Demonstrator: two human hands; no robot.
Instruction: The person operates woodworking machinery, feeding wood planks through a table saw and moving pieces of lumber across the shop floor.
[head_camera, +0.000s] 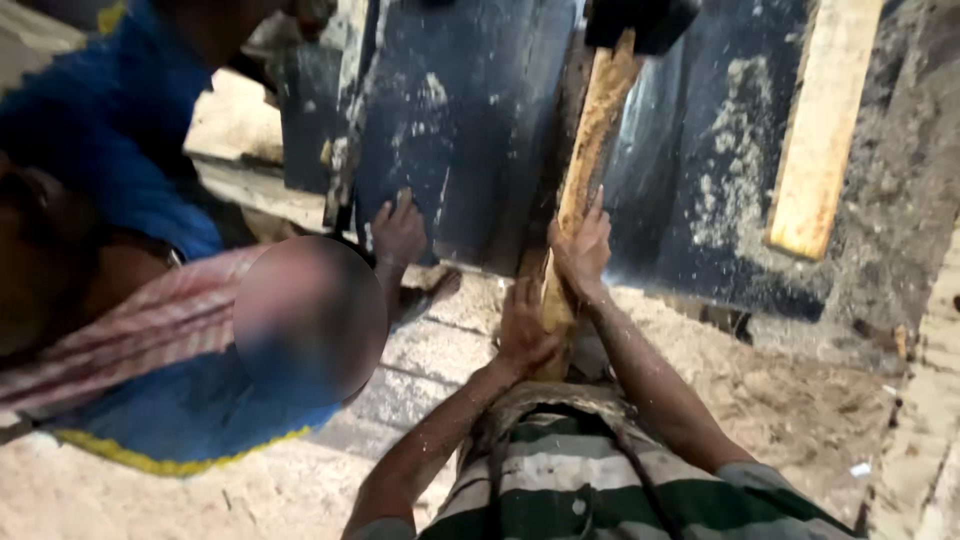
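Both hands are on the long, pale wooden hammer handle (585, 170), which runs up the middle of the view to a dark, blocky hammer head (645, 22) at the top edge. The right hand (580, 250) is wrapped around the handle higher up, grip pressed tight on the wood with one finger stretched along it. The left hand (522, 330) sits just below it, grip closed around the handle's lower end. The handle looks rough, yellowish and dusted with sawdust.

Behind the handle stands a big dark metal block (470, 120), scratched and speckled with pale dust. Right of the handle, a light wooden plank (820, 130) leans upright against the dark surface. Left of the handle, a co-worker's hand (398, 232) presses flat on the dark block; that person wears a blue shirt (110, 130) and a pink striped cloth (140, 335). Below the handle, sawdust covers the floor (800, 400).
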